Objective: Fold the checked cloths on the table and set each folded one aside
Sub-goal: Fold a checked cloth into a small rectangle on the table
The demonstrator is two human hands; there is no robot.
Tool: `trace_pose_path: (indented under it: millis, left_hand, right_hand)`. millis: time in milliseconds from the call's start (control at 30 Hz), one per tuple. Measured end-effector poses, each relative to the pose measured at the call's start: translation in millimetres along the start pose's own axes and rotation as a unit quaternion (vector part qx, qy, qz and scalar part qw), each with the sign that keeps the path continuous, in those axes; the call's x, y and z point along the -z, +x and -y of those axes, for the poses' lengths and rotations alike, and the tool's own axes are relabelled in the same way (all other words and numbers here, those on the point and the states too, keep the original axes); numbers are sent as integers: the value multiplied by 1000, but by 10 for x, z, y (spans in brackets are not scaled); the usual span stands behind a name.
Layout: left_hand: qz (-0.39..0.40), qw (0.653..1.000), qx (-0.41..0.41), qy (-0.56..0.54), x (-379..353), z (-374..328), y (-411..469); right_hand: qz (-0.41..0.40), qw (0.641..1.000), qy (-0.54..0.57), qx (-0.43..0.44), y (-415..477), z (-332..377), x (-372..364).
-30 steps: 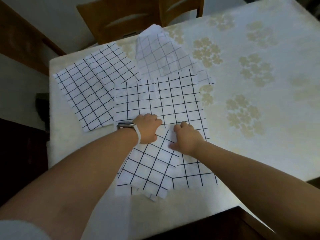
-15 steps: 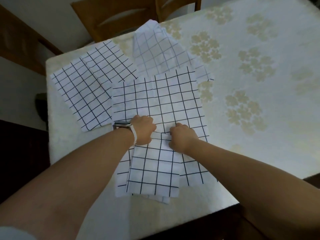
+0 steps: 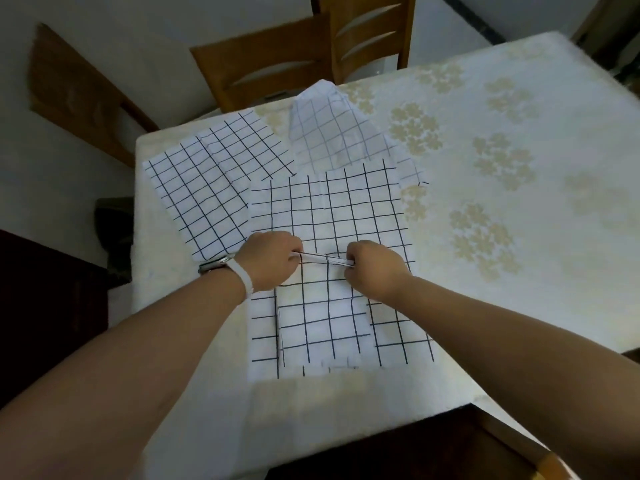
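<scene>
Left grip (image 3: 270, 261), right grip (image 3: 375, 270): pinching far edge of folded cloth (image 3: 322, 323), stretched between. Beneath: spread cloth (image 3: 329, 209), bench (image 3: 519, 237). Step, likely: setting folded cloth aside. Next: lift clear, spread cloth undisturbed, toward flat cloths (image 3: 207, 188) beyond left grip.

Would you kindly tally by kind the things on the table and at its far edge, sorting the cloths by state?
Top cloth, pinched by left hand and right hand: 1
Spread cloth under it: 1
Folded cloths, if the overlap is two: 2
Crumpled cloth: 1
Wooden chairs: 2
Total: 7
</scene>
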State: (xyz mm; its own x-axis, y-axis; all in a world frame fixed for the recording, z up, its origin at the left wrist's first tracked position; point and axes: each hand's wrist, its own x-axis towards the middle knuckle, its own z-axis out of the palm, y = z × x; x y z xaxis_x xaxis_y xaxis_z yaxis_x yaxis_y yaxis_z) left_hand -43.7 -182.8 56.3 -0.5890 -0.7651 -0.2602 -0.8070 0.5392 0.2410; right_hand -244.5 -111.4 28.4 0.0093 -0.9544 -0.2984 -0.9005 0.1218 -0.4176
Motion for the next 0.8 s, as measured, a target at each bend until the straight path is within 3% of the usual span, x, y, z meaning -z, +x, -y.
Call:
trace_pose_path:
  millis: [200,433,533,667,800]
  left_hand:
    - [-113,993,-5,-15,438,-91,-342]
    - [-240,968,-68,-17,685,-199,-914]
    - [-241,967,-85,-14,494,-239,-1169]
    - [-209,973,-75,-61,-119,-266,-1443]
    - [-145,982,-51,-110,-826,-350,-1696]
  right_hand:
    - [-89,994,-13,56,-251,244,389]
    - [-215,959,-64,174,-670,436,649]
    - [-224,947,-98,207,-851,424,549]
    - [-208,958,-90,173,-1120,309,101]
    - [-124,970,-110,177,-1389,92,-502]
